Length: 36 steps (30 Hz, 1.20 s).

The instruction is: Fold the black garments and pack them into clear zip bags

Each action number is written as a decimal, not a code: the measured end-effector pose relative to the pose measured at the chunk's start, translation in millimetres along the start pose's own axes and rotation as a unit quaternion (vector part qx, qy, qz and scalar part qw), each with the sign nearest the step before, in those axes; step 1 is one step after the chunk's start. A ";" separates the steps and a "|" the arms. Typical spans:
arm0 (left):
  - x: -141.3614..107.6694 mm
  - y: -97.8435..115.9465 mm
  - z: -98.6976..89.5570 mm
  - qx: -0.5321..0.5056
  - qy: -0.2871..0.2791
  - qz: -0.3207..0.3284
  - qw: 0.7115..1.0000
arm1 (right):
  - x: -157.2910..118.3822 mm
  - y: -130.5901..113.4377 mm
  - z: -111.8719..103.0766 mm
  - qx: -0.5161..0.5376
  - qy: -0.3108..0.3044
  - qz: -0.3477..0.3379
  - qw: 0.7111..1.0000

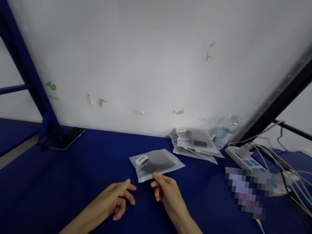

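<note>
A frosted zip bag point(159, 161) with a white barcode label and something dark inside is in front of me, above the blue table point(77, 183). My right hand point(169, 196) pinches its near edge between thumb and forefinger. To the left, my left hand point(115, 198) is apart from the bag, its fingers loosely bent and spread, with nothing in it. Farther back lies a pile of similar frosted zip bags point(195, 142), the top one also bearing a white label.
Behind the pile stands a clear water bottle point(226, 131). On the right are a white power strip point(250, 161), tangled cables point(302, 192) and a pixelated object point(245, 193). A phone point(70, 138) lies at the back left by the blue frame post point(32, 64). A white wall point(141, 53) closes the back.
</note>
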State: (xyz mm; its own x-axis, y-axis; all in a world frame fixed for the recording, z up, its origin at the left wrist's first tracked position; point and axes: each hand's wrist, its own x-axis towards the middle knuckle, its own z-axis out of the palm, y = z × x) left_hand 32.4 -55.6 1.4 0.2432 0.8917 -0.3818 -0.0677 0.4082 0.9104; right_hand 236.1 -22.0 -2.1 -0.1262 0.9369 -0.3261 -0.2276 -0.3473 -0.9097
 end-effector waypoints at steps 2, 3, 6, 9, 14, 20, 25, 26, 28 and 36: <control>-0.7 -2.9 12.2 -0.039 -0.014 -0.016 0.999 | -14.1 4.3 2.6 -0.027 -0.036 -0.002 0.999; 0.3 -3.5 15.1 -0.048 -0.015 -0.013 0.999 | -19.7 6.1 3.4 -0.044 -0.050 -0.001 0.998; 4.1 -5.4 18.5 -0.049 -0.022 0.009 0.999 | -32.9 12.7 6.8 -0.075 -0.077 0.013 0.994; 5.0 -10.4 23.1 -0.031 -0.029 0.023 0.999 | -43.0 22.5 15.4 -0.060 -0.097 0.018 0.993; 1.7 -18.4 31.5 -0.006 -0.028 0.048 0.998 | -48.5 33.2 28.2 0.014 -0.078 0.026 0.997; -11.9 -14.6 18.5 -0.025 -0.022 0.024 0.999 | -39.3 16.2 -1.2 0.052 -0.003 0.043 0.998; -21.1 -13.9 4.5 -0.045 -0.022 0.001 0.999 | -34.2 0.1 -37.7 0.053 0.050 0.005 0.997; -21.6 -13.8 3.9 -0.045 -0.022 -0.002 0.999 | -33.3 -1.1 -42.4 0.053 0.056 0.002 0.997; -22.0 -13.1 4.5 -0.045 -0.023 -0.005 0.999 | -31.1 -1.6 -49.3 0.052 0.068 -0.001 0.996; -21.7 -12.2 7.6 -0.074 -0.018 -0.016 0.997 | -37.4 1.7 -47.7 -0.097 0.124 -0.118 0.980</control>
State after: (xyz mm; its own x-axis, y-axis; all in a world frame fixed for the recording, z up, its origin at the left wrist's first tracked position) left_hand 35.3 -81.4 -0.2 0.2823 0.8709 -0.4024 -0.2001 0.4637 0.8631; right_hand 286.6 -55.7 -3.8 0.1527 0.9796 -0.1304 -0.0302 -0.1273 -0.9914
